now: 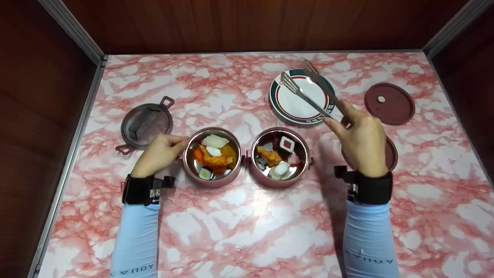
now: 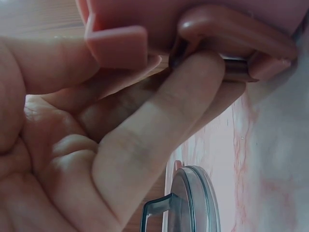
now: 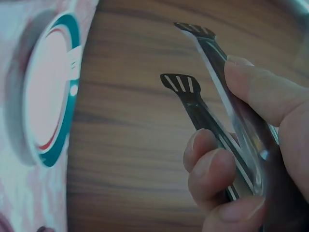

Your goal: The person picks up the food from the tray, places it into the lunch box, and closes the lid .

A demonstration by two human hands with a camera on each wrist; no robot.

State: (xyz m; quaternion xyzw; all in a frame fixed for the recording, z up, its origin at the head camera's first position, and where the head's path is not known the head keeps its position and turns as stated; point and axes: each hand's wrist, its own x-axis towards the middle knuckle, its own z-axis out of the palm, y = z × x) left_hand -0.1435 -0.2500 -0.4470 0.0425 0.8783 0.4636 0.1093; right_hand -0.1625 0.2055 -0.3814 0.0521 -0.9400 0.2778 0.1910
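Note:
My left hand [image 1: 156, 155] grips the side of the left pink pot [image 1: 213, 184]; in the left wrist view its fingers [image 2: 145, 140] reach round the brown side handle [image 2: 231, 29]. Pieces of food lie in that pot, among them an orange-brown piece [image 1: 218, 162] and a small roll slice [image 1: 205, 173]. My right hand [image 1: 364, 141] holds slotted metal tongs [image 1: 308, 99], their arms spread and nothing between the tips. The tongs hang over a white plate [image 1: 297, 102] with a green rim. Beside the left pot stands a second pink pot [image 1: 279, 182], holding a roll slice [image 1: 286, 144] and a fried piece [image 1: 270, 155].
A clear lid with a dark rim [image 1: 146, 123] and pink side loops lies at the left. Two dark red round lids are at the right; the farther lid [image 1: 397, 104] has a pale knob, and my right hand partly covers the nearer lid [image 1: 391, 154]. Wooden walls [image 1: 247, 27] border the marbled table.

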